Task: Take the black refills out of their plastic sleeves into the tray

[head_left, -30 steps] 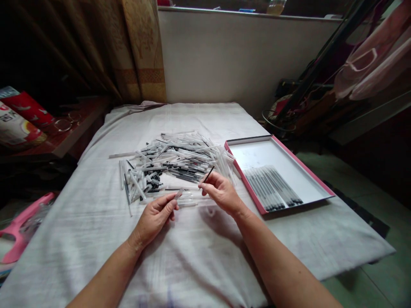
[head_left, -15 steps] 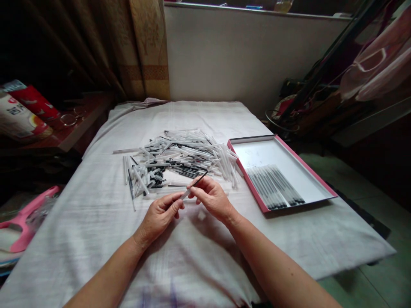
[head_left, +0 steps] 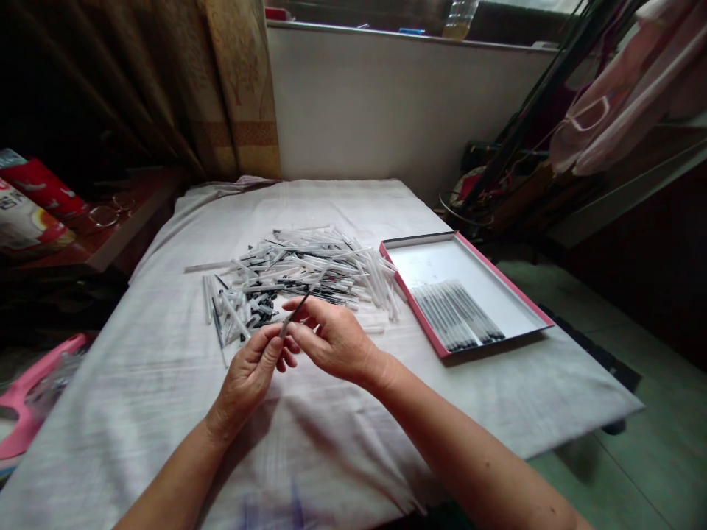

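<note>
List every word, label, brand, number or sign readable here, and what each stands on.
No text can be read for certain.
White container, far left: dark printed characters, cut off by the frame and blurred.
Loose pen parts, pens in the pink-edged box, held dark rod: no lettering legible.

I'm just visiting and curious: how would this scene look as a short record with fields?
Left hand: holds the lower end of a slim stick, dark toward the top
Right hand: fingertips at that stick; grip unclear
Pile: loose pale tubes, dark pieces, beyond the hands
Shallow box: pink-sided, right of the pile
Inside box: dark-ended tubes, side by side
</note>
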Available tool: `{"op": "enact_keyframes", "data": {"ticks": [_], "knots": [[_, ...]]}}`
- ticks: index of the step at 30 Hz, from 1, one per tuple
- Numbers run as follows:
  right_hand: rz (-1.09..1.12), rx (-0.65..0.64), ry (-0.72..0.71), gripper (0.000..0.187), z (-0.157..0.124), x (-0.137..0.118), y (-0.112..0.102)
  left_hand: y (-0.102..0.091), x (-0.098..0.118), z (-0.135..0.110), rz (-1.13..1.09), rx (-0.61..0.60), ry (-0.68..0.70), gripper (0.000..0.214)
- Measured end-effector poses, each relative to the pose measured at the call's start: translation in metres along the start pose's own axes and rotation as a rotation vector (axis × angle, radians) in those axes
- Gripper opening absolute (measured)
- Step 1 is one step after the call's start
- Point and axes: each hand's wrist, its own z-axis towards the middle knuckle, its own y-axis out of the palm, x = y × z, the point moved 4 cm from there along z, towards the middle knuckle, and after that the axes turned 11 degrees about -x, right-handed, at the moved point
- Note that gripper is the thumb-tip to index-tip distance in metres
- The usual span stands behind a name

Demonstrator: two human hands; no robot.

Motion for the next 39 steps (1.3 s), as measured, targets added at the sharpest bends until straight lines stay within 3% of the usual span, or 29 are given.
{"op": "enact_keyframes", "data": {"ticks": [3,6,10,12,14,17,20,26,30,33,39], "knots": [[-0.092,-0.066,0.012,0.030,0.007,-0.013,-0.003,-0.005,0.004,0.001,-0.017,0.057,0.031,0.032],[-0.079,-0.039,-0.021,0.029,0.009,-0.009,-0.014,-0.014,0.004,0.001,-0.033,0.120,0.040,0.032],[-0.086,0.179,-0.002,0.024,0.000,0.034,-0.047,-0.035,0.005,-0.003,0.102,0.272,0.039,0.031],[-0.184,0.308,0.100,0.024,-0.011,0.063,-0.064,-0.042,0.006,-0.005,0.270,0.321,0.067,0.029],[-0.306,0.358,0.201,0.020,-0.020,0.087,-0.073,-0.043,0.008,-0.004,0.453,0.309,0.129,0.025],[-0.431,0.314,0.250,0.018,-0.029,0.103,-0.072,-0.036,0.007,-0.002,0.640,0.227,0.212,0.022],[-0.529,0.245,0.248,0.018,-0.028,0.101,-0.062,-0.030,0.002,-0.001,0.719,0.186,0.235,0.022],[-0.632,0.123,0.227,0.019,-0.022,0.090,-0.043,-0.034,0.000,-0.002,0.880,0.251,0.240,0.020],[-0.637,0.089,0.237,0.020,-0.021,0.089,-0.039,-0.042,0.002,-0.005,0.853,0.356,0.143,0.022],[-0.669,0.084,0.261,0.022,-0.014,0.088,-0.041,-0.044,0.004,-0.006,0.781,0.370,0.094,0.023],[-0.795,0.007,0.328,0.028,0.017,0.082,-0.043,-0.038,0.007,-0.003,0.868,0.300,0.205,0.017]]}}
